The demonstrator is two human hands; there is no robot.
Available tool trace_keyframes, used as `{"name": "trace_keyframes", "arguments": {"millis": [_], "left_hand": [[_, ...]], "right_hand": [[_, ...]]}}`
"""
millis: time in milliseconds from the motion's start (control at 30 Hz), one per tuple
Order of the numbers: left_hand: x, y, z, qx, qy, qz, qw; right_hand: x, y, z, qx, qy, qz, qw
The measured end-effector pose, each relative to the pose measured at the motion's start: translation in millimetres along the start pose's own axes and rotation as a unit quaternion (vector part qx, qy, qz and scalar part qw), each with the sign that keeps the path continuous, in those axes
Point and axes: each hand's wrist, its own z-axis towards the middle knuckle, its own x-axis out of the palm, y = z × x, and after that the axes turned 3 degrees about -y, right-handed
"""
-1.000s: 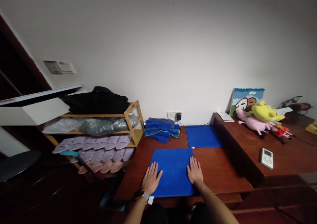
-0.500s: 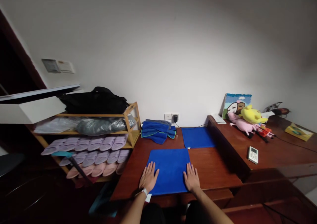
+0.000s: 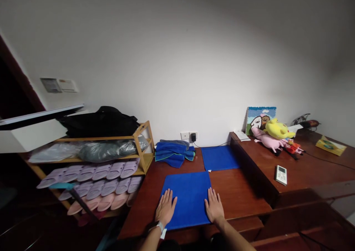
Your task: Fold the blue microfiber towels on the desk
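Note:
A blue towel (image 3: 188, 199) lies spread flat on the brown wooden table, near its front edge. Resting palm down on its left edge is my left hand (image 3: 165, 208), fingers stretched out and a watch on the wrist. My right hand (image 3: 214, 206) lies flat along the right edge, fingers also extended. A white tag shows at the towel's lower left corner. Behind it, a second blue towel (image 3: 220, 158) is laid flat near the wall. To the back left sits a heap of blue and grey towels (image 3: 174, 153) with green edging.
On the left stands a wooden shoe rack (image 3: 144, 166) with several slippers (image 3: 101, 171) and a black bag (image 3: 101, 122) on top. The raised brown cabinet (image 3: 260, 162) at right carries plush toys (image 3: 279, 129), a remote control (image 3: 281, 175) and a tissue pack (image 3: 331, 146). A plugged-in charger (image 3: 193, 136) trails a cord.
The view has tilted and shifted slightly, so things sit a little lower and further left. Both hands stay flat on the towel's side edges.

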Motion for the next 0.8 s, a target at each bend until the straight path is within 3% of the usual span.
{"name": "trace_keyframes", "arguments": {"millis": [100,300,400,467,533,800], "left_hand": [[-2.9,-39.0,3.2,0.042,-0.001,-0.037,0.998],[11.3,-152.2,2.7,0.204,0.056,-0.106,0.972],[22.6,-175.7,-1.0,0.212,0.059,-0.112,0.969],[24.7,-170.3,-3.1,0.205,0.055,-0.104,0.972],[21.5,-151.9,-5.5,0.199,0.055,-0.09,0.974],[-2.6,-31.8,-23.4,0.072,0.045,-0.036,0.996]], "right_hand": [[0.1,-0.2,1.0,0.001,-0.003,0.003,1.0],[11.1,-5.2,5.9,-0.019,-0.003,-0.017,1.0],[15.0,-8.1,7.9,-0.038,0.008,-0.033,0.999],[14.1,-8.2,7.6,-0.032,0.003,-0.023,0.999],[10.6,-6.8,6.1,-0.018,-0.006,-0.01,1.0],[2.5,-3.5,1.5,0.002,-0.008,0.004,1.0]]}}
